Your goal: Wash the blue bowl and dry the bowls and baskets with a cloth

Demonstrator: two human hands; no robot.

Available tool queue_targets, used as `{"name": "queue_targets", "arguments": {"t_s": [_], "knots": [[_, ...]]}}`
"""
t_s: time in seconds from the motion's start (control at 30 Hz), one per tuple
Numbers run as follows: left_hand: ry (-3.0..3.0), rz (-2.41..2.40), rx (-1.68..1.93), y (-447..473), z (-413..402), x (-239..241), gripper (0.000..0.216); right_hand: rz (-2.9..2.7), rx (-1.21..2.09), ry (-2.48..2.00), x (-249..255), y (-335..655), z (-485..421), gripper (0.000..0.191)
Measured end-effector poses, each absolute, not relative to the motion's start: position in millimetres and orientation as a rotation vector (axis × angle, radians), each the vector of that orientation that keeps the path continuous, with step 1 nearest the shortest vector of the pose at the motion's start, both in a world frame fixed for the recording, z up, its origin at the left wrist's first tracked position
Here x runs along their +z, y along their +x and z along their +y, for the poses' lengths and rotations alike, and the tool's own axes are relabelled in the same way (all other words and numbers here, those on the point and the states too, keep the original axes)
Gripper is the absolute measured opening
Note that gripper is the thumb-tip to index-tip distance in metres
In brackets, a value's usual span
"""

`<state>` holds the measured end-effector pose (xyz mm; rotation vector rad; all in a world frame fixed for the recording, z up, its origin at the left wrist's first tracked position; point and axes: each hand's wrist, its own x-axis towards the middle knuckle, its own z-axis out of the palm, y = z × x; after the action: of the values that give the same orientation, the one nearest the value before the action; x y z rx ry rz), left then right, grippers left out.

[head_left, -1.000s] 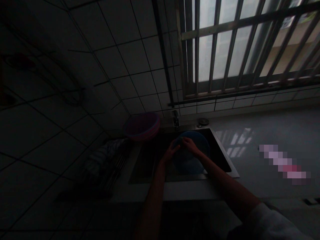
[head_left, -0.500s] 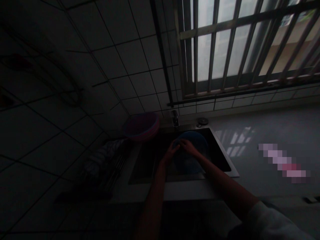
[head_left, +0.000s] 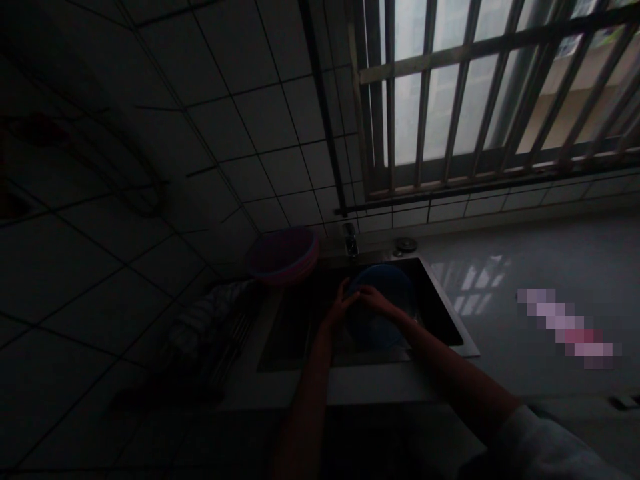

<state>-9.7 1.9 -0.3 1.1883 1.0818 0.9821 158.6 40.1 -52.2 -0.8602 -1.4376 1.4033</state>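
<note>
Blue basin: it stands in the sink [head_left: 469, 348], toward the right of the well, with my hands at its left side; whatever lies inside it is too dark for me to make out [head_left: 401, 285].
Left hand: over the basin's left edge, thumb held apart from the fingers, which point away from me [head_left: 340, 308].
Right hand: over the basin, fingers bent and meeting my left thumb; I cannot tell whether I pinch something small between the two [head_left: 375, 300].
Work so far: under way, I judge, since both hands are busy together at the basin; nothing I can see marks any part of it as done.
Work left: I cannot count it, as the contents of the basin are lost in the gloom.
Tap: at the far edge of the sink, beyond the basin; I cannot see any water running from it [head_left: 351, 245].
Round dark piece: on the far side, just right of the tap, lying flat [head_left: 406, 245].
Pink basin: at the sink's far left corner, apart from my hands [head_left: 300, 270].
Striped cloth: bunched up to the left of the sink [head_left: 213, 312].
Bench: pale, running off to the right, with window light on it and a blurred pinkish patch [head_left: 565, 327] farther right [head_left: 520, 260].
</note>
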Motion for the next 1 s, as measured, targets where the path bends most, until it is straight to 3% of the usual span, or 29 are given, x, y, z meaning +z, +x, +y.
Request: {"name": "queue_targets", "arguments": {"t_s": [0.13,0.23,0.43,0.57,0.73,0.87,1.0], "knots": [[1.184,0.988,0.962,-7,4,-6,0.083,-1.152,1.202,-0.926,-33,181,50,0.045],[1.208,1.016,0.960,-9,2,-8,0.089,-1.232,1.353,-0.821,-32,181,46,0.046],[1.244,1.057,1.007,-13,3,-8,0.091,-1.580,1.697,-0.728,-50,157,27,0.028],[1.279,0.964,0.950,-10,5,-6,0.080,-1.409,1.505,-0.829,-43,169,37,0.028],[1.303,0.999,0.950,-9,1,-4,0.092,-1.129,1.301,-0.928,-30,191,52,0.039],[1.241,1.083,0.927,-11,0,-4,0.106,-1.406,1.454,-0.851,-44,173,42,0.035],[1.267,1.092,1.022,-11,4,-5,0.094,-1.587,1.592,-0.824,-57,151,30,0.030]]}}
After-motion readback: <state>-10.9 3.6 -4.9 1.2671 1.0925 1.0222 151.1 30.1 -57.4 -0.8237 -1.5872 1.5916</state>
